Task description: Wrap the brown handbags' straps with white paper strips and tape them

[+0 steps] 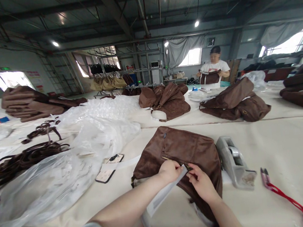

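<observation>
Step in hand: a pale strip is handled over the metal trim of a brown bag. The left hand appears to have the strip pinched in its fingers near the upper end. The right hand is curled at the trim, just beside that end; whether its fingers grasp anything, I cannot tell.

Handling, in my judgement: the strip should be kept flat and untwisted, guided by a light pinch near its end. The long tail, slanting down toward the person, is liable to fold or catch under the left forearm. One set of fingers should steady the trim while the other works, without dragging on the panel. Hard pressure could mark or crease the surface.

Position: the bag lies on the table in front of the person, between the phone and the tape dispenser, close beside the latter.

Appearance: dark brown, leather-like, with a soft sheen and shallow creases. A small dark tab sits near the upper edge; a gold-toned zip runs below it. Finer stitching cannot be assessed.
</observation>
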The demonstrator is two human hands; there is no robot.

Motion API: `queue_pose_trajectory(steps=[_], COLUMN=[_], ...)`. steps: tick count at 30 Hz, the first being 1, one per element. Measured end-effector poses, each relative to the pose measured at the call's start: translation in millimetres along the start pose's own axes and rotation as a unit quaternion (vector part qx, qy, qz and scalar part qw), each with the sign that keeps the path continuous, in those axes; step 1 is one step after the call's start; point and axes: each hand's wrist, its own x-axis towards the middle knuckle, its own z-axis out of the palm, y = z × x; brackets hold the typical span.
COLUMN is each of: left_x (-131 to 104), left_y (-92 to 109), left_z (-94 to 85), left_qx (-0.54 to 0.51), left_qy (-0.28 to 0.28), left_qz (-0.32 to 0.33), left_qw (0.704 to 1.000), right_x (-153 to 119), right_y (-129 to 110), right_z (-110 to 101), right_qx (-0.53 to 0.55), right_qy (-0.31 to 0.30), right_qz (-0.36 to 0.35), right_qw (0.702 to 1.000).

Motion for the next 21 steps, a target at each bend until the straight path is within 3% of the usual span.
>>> queue_pose_trajectory(steps=[9, 16, 21], left_x=[9.7, 13.6, 16.5], left_y=[0.6, -15.4, -23.0], left_z=[6.1, 15.6, 21.5], left_qx=[-0.013, -0.071, -0.104], left_qy=[0.009, -0.026, -0.014], left_qz=[0.015, 0.018, 0.031], left_qw=[1.000, 0.997, 0.994], right_x=[-1.2, -0.5, 1.1], right_y=[1.6, 0.4, -0.2], right_z=[0.2, 4.1, 3.9], right_qx=[0.051, 0.067, 0.053], right_qy=[0.010, 0.020, 0.002], right_qz=[0.060, 0.078, 0.086], right_qw=[0.997, 0.994, 0.995])
